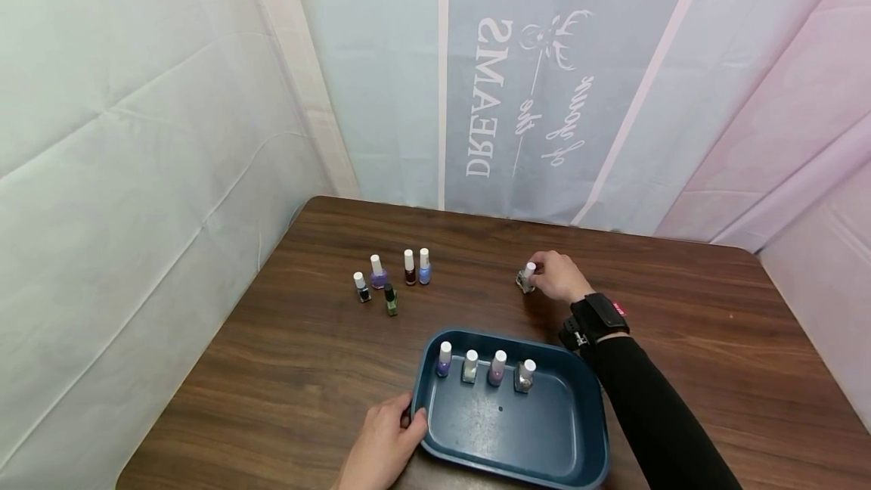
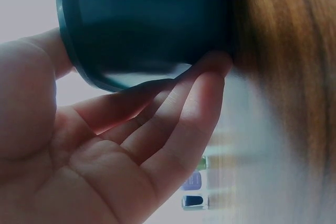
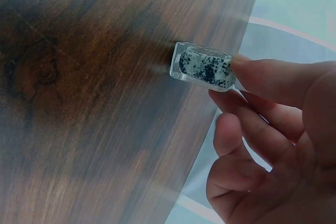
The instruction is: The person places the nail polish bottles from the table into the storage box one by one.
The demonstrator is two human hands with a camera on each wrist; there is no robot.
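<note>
My right hand [image 1: 561,277] pinches a nail polish bottle [image 3: 205,69] between thumb and fingers, over the far part of the table. The bottle is clear glass with black-and-white speckled polish inside and a white cap. At the near side, my left hand [image 1: 388,433] grips the left end of a dark blue tray [image 1: 503,441], thumb at the rim and fingers against the outer wall. Inside the tray, along its far side, a purple bottle [image 1: 444,365], a whitish bottle [image 1: 469,370], a mauve bottle [image 1: 496,374] and a clear-based bottle [image 1: 523,380] stand in a row.
Further left on the wooden table [image 1: 292,369] stand several more polish bottles: black [image 1: 364,293], purple [image 1: 379,278], dark brown [image 1: 410,272], blue [image 1: 425,273] and a green one [image 1: 391,305] with a black cap. Fabric curtains [image 1: 395,97] hang behind the far edge.
</note>
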